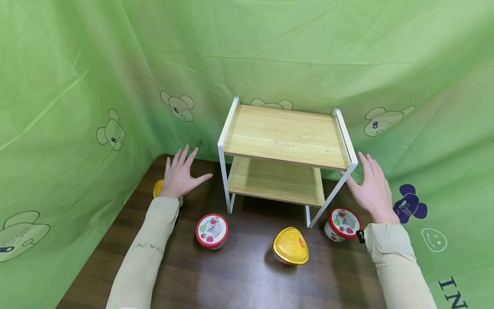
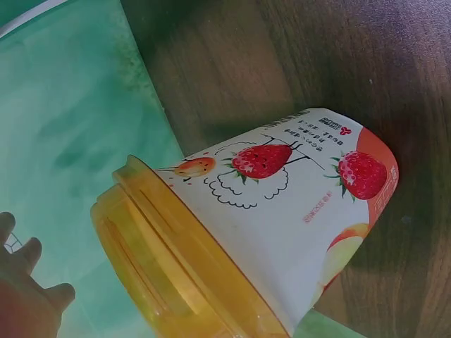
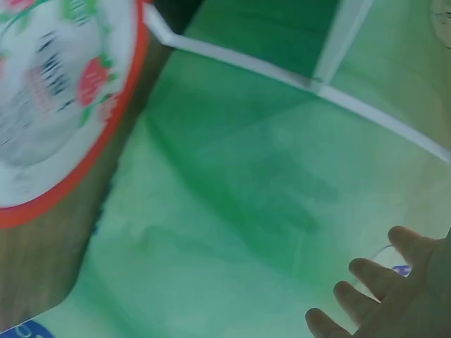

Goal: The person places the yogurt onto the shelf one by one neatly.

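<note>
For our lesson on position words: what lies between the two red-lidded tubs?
In the head view, a yellow-lidded tub, slightly nearer the camera, and the shelf's right foot.

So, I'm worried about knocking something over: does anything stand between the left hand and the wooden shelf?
Nothing visible does: in the head view, only tabletop shows between the left hand and the shelf. The left red-lidded tub sits nearer the camera, off that line.
</note>
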Action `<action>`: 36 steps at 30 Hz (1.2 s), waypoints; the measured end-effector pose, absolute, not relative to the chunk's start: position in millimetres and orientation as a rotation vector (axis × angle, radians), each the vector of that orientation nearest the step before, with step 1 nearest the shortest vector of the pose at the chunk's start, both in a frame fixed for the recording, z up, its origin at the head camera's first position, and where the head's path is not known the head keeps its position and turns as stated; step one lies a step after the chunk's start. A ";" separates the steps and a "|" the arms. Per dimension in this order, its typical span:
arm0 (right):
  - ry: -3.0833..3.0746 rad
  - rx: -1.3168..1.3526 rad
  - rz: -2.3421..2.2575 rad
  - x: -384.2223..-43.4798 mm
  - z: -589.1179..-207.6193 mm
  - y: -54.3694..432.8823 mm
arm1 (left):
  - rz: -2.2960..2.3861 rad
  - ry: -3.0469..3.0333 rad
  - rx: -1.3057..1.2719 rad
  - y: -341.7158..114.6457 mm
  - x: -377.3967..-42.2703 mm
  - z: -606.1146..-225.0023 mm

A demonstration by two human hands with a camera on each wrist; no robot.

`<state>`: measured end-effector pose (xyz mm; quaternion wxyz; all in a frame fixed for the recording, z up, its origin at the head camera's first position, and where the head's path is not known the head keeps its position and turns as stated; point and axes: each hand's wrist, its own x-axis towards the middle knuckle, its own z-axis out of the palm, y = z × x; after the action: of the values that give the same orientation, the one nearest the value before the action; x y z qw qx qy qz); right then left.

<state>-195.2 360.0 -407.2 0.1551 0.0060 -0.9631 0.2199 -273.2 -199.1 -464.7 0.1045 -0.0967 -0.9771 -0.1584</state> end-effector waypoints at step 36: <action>-2.178 0.283 1.018 -176.6 -350.4 312.2 | -0.606 -2.762 -0.204 -226.5 -245.6 -465.0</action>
<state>-176.6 312.2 -350.4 0.3529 0.1092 -0.8419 0.3935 -245.6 -226.5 -465.0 0.1525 -0.0710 -0.9628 -0.2113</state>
